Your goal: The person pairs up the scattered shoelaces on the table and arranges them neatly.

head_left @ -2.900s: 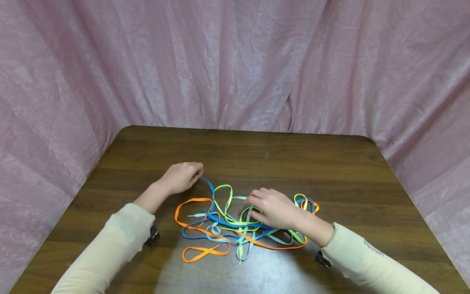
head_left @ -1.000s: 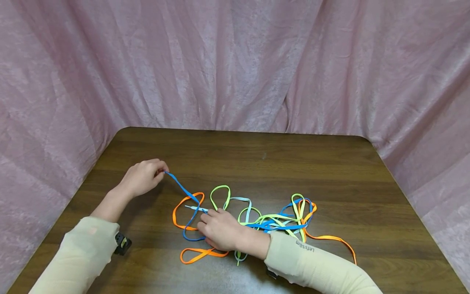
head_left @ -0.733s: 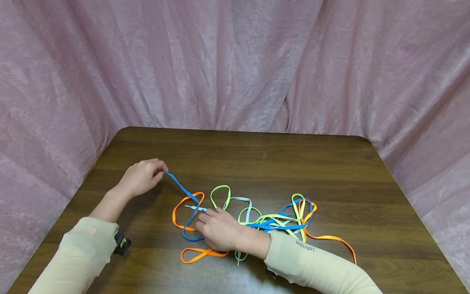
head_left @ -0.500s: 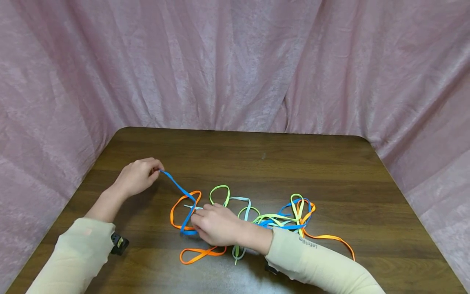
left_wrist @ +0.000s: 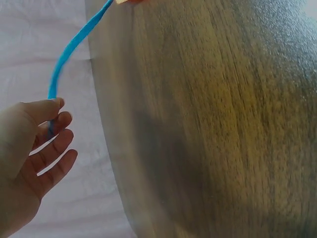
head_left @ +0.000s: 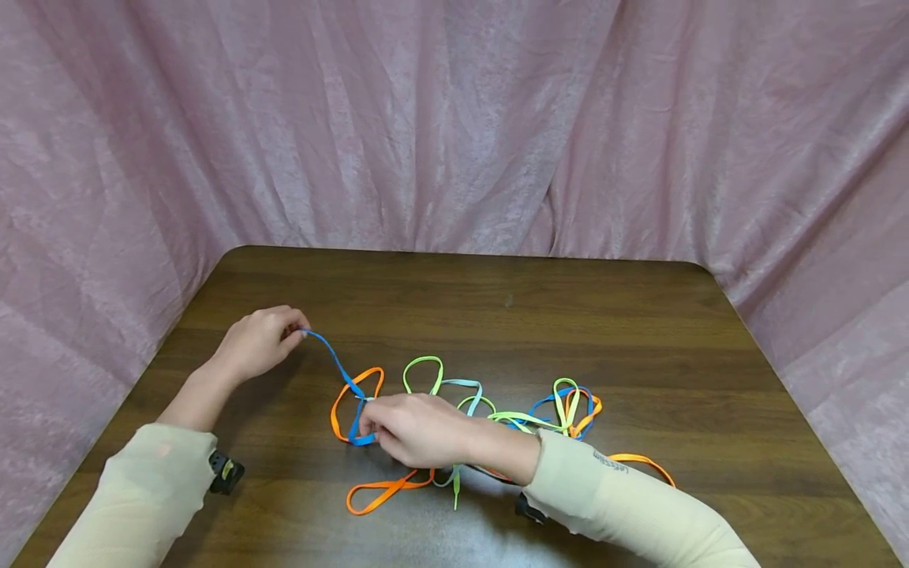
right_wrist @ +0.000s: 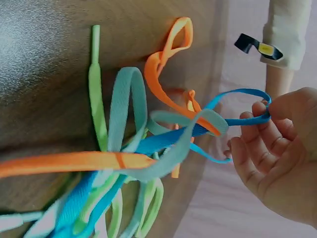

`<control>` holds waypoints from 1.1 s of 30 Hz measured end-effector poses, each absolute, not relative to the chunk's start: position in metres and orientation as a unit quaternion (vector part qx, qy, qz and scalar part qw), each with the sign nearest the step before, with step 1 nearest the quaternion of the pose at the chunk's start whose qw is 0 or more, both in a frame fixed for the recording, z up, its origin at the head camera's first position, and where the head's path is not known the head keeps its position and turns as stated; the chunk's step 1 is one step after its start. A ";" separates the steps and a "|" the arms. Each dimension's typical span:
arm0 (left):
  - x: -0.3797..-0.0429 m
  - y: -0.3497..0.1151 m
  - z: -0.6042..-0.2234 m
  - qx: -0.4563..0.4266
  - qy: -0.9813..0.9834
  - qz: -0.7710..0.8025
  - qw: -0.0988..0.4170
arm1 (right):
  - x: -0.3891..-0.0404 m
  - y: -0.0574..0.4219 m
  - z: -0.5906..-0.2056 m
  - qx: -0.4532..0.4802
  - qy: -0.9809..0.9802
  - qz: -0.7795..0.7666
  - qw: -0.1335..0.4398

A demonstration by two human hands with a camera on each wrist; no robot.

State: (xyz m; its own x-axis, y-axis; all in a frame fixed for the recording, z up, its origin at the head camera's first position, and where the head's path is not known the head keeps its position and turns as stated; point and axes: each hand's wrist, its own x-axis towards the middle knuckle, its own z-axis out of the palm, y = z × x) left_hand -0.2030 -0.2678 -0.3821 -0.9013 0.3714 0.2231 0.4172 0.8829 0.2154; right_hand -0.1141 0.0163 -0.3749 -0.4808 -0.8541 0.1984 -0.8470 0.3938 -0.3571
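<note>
My left hand (head_left: 259, 343) is at the left of the table and pinches a blue shoelace (left_wrist: 68, 51) near its end. From there the lace curves down toward my right hand (head_left: 422, 430). In the right wrist view, the thumb and index finger of that hand pinch a bend of the blue lace, while its other fingers are loosely bent. Tangled with the blue one are an orange shoelace (right_wrist: 154, 82), a yellow-green shoelace (right_wrist: 96, 89) and a pale teal shoelace (right_wrist: 118, 106). My right hand and forearm hide the middle of the tangle in the head view.
The laces lie on a brown wood-grain table (head_left: 469, 308) with rounded far corners. Pink curtains (head_left: 454, 126) hang behind it and at both sides. To the right, loops of the tangle (head_left: 566, 410) spread beyond my right wrist, and a strand of orange runs past the sleeve.
Over these frames both hands move left, my left drawing out the blue lace. My right leaves the heap's middle for the left loops. Lately the heap's right side shifts slightly left.
</note>
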 end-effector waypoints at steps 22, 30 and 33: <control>-0.200 -0.287 -0.391 -0.174 -0.975 -0.117 0.067 | -0.128 0.070 -0.369 -0.408 0.873 -0.265 0.033; -0.198 -0.298 -0.396 -0.159 -0.977 -0.119 0.078 | -0.132 0.091 -0.379 -0.389 0.880 -0.272 0.026; -0.197 -0.299 -0.396 -0.157 -0.977 -0.121 0.081 | -0.134 0.098 -0.381 -0.379 0.883 -0.275 0.024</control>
